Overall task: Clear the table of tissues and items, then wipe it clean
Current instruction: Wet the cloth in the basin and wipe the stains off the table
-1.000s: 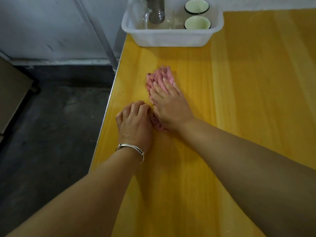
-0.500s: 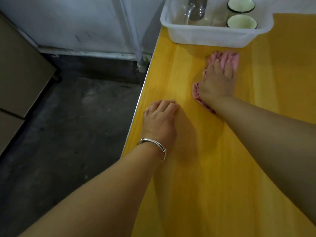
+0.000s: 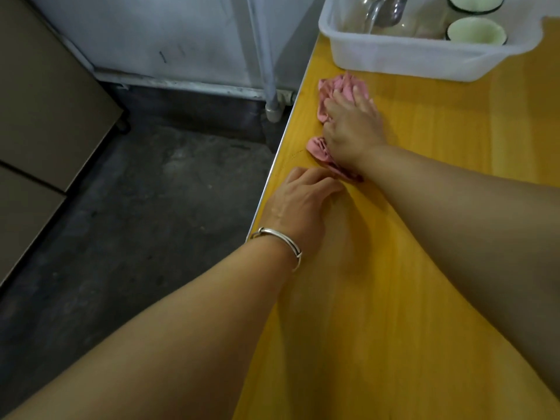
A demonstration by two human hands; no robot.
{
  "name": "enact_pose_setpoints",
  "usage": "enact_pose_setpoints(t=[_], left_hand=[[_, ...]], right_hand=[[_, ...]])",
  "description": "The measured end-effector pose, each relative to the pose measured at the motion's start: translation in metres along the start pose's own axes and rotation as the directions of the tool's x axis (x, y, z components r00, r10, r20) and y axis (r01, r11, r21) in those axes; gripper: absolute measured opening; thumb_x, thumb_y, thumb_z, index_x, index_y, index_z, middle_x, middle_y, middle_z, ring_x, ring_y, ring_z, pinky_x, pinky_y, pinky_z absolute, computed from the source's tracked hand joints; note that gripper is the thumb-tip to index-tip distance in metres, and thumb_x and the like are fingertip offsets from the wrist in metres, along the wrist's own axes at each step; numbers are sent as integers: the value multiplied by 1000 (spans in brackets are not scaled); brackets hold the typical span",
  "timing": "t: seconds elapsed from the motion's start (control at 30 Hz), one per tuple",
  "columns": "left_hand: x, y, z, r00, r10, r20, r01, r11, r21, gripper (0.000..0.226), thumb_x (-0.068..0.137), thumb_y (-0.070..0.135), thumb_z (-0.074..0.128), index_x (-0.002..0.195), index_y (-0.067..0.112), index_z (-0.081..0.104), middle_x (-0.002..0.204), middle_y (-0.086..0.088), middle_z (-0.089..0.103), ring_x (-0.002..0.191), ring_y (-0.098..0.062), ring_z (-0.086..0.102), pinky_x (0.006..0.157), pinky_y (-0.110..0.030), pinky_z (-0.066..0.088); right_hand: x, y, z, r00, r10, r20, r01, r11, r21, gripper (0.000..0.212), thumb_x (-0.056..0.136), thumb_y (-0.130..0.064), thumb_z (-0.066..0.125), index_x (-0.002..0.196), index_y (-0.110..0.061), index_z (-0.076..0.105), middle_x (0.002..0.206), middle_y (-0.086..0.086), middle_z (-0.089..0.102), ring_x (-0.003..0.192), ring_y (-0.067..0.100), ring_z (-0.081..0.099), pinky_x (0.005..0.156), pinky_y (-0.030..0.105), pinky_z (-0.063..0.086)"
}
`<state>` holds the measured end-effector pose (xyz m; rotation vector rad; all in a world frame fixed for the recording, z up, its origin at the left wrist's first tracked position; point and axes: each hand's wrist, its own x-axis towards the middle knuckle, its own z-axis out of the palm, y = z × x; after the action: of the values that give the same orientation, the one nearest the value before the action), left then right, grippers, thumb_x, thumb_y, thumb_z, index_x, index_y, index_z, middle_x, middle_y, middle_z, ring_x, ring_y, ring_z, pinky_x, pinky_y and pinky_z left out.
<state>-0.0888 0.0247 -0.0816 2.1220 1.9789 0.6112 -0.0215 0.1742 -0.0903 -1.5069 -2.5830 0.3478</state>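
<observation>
The right hand (image 3: 353, 128) lay flat, fingers extended, pressing the cloth (image 3: 345, 84) onto the table (image 3: 424, 268) near its left edge, just short of the tub (image 3: 409, 59). The left hand (image 3: 300, 204) rested on the table, fingers loosely bent, holding nothing.

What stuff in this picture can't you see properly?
Head view, the only one:
Pink cloth: its middle is hidden under the right hand.
Glass jug in the white tub: blurred, and its top is cut off by the picture's upper edge.
Far cup: partly cut off by the same edge.
Left hand: its curled fingers hide whether anything is under them.
</observation>
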Motion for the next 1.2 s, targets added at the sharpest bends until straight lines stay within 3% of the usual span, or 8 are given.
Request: enact_pose_setpoints(t=[0.13,0.33,0.6,0.7,0.83,1.0,1.1,1.2], left_hand=[[-2,-4,4,999,34,-24,-34,999,15,39,78,16,36,98,18,70,104,-5,66,87,-30,57,68,-32,51],[-5,-6,15,997,33,-68,-26,995,100,31,80,21,44,95,23,71,94,-10,63,88,-25,46,68,-37,49],[-31,-2,-1,994,104,-39,-99,989,114,36,79,18,37,89,13,71,89,-9,67,77,-29,62,65,-34,52],[-45,-6,-1,991,102,-90,-97,993,66,30,79,14,42,86,13,71,87,-9,67,79,-26,56,66,-31,51],[-64,-3,-6,991,103,-81,-104,995,-2,31,78,11,40,81,12,70,86,-8,66,85,-18,43,72,-31,45],[-85,17,-13,983,183,3,-183,982,-53,33,69,7,37,64,16,68,76,-1,67,75,-13,41,54,-29,43],[-95,26,-20,992,110,70,-106,993,-52,37,66,5,34,67,18,69,73,1,66,70,-13,46,49,-23,44],[-103,21,-32,995,18,99,-15,999,-34,37,62,-8,46,72,17,71,72,-1,66,65,-23,59,50,-24,49]], right_hand=[[5,-7,-1,989,-131,73,132,991,-14,53,97,-21,31,149,-21,20,159,2,3,146,26,-9,118,45,-5],[-30,-1,-16,869,-456,194,435,889,142,61,82,-34,28,140,-21,42,153,-1,29,146,21,12,116,36,4],[-34,9,-9,999,40,2,-41,998,40,63,84,-34,25,144,-13,33,158,6,15,146,26,-1,118,45,3],[-51,-26,-2,964,-250,87,248,968,36,88,65,-48,12,142,-12,37,154,7,25,146,24,9,118,39,2],[-86,-36,5,898,-415,145,400,908,122,70,76,-36,26,142,-19,37,153,-1,27,145,21,12,115,32,3],[-134,-20,4,828,-543,139,506,831,233,50,85,-22,40,132,-9,52,144,9,43,140,31,27,114,40,14],[-138,-8,-6,872,-468,143,442,879,178,56,84,-31,31,133,-13,51,147,5,40,142,28,24,115,42,13],[-120,-9,-6,993,-84,84,73,989,127,54,91,-30,30,143,-16,36,156,4,21,146,23,6,117,43,4]])
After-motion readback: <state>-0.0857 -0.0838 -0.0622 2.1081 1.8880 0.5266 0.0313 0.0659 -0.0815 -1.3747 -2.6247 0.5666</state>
